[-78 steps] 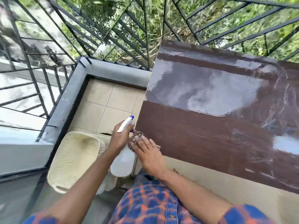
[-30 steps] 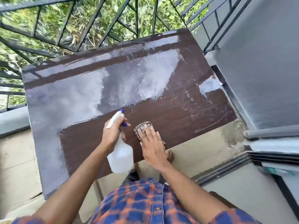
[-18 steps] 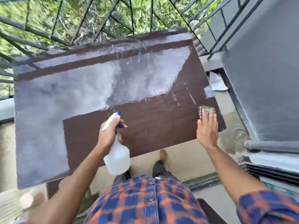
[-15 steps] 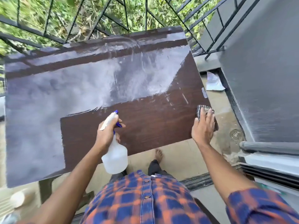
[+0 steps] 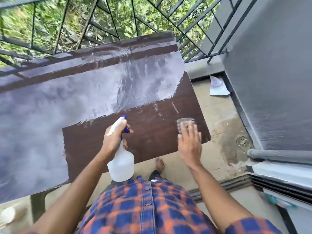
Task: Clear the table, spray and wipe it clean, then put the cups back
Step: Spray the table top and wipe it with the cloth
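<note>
Ideally the right hand (image 5: 190, 144), grip apart and flat on the cloth (image 5: 184, 123) at the worktop's (image 5: 152, 142) four o'clock, should sweep overlapping strokes; the left hand (image 5: 114, 139) grip is clamped round the spray bottle (image 5: 121, 164).

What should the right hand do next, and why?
Probably slide the cloth forward into the pale streaks just beyond it: the right hand presses it flat near the table's right front corner, and that patch looks unwiped. The left hand holds the spray bottle.

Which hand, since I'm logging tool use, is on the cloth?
The right hand: its flat, straight fingers press the cloth near the right edge of the table, while the left hand grips the spray bottle.
</note>
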Action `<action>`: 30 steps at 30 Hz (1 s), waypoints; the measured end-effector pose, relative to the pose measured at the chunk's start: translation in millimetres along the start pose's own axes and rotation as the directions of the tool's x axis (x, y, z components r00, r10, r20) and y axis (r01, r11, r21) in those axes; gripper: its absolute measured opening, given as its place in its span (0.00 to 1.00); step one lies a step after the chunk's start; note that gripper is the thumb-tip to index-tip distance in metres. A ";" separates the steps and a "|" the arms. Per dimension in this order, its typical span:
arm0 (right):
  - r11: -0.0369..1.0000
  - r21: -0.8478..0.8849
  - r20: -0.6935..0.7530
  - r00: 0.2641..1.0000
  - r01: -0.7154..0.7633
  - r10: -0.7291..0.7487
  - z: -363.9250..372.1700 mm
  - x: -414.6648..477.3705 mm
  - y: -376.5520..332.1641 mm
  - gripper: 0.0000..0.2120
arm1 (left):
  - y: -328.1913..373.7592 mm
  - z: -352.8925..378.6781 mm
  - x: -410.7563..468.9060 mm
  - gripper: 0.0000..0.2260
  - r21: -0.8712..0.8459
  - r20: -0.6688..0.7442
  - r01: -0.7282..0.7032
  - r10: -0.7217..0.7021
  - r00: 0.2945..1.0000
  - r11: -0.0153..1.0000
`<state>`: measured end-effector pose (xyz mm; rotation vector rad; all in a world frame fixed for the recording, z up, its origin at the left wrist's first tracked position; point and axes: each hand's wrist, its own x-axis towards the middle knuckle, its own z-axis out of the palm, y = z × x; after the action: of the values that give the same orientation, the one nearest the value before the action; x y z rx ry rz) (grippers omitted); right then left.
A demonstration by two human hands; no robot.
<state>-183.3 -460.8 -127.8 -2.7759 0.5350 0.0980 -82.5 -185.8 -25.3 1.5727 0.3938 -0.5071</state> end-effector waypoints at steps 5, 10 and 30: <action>0.983 0.136 0.050 0.992 -0.120 0.115 -32.5 29.4 68.5 0.26 | 3.0 14.1 8.0 0.17 0.007 0.009 -0.011 0.011 1.000 1.000; 0.947 0.266 -0.002 0.982 -0.183 0.190 -28.7 28.4 56.8 0.24 | 4.7 27.2 9.2 0.18 0.022 0.014 -0.018 0.018 1.000 1.000; 0.960 0.138 0.022 0.970 -0.244 0.244 -30.9 83.4 28.4 0.26 | 7.2 8.1 2.0 0.14 0.019 -0.094 -0.051 0.053 0.994 0.999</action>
<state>-116.2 -525.0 -117.1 -2.5623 0.8483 0.1168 -77.6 -194.4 -20.5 1.6226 0.4206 -0.3978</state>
